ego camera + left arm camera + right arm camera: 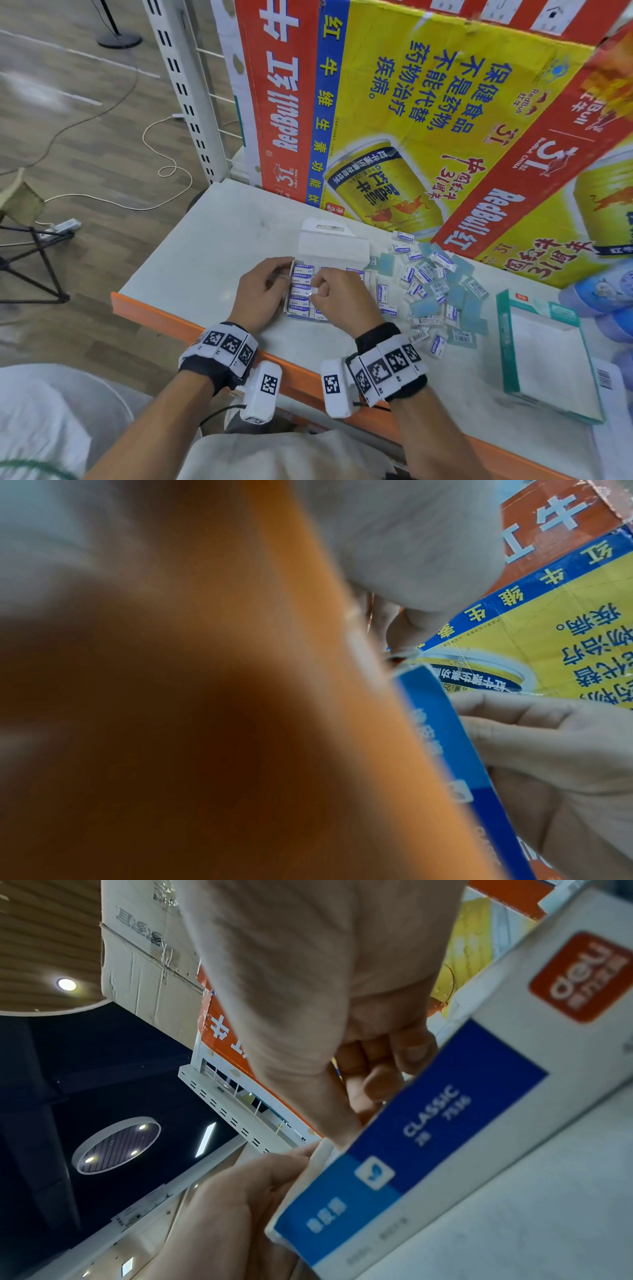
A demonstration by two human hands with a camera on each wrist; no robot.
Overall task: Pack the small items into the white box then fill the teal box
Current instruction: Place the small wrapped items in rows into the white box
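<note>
The white box (334, 247) lies on the table with its lid flap folded back, and rows of small wrapped erasers (300, 297) fill its left part. My left hand (282, 275) grips the box's left wall. My right hand (317, 290) hovers over the rows with curled fingers pinching one eraser. In the right wrist view the box's blue-and-white side (445, 1123) sits under my right hand (373, 1069), with my left hand (246, 1191) at its end. A loose pile of erasers (435, 291) lies to the right. The teal box (548, 356) rests further right.
Large red and yellow cartons (428, 120) stand behind the work area. The table's orange front edge (164, 315) runs below my wrists. Blue soft packs (606, 294) sit at the far right. A metal shelf post (181, 85) rises at the left.
</note>
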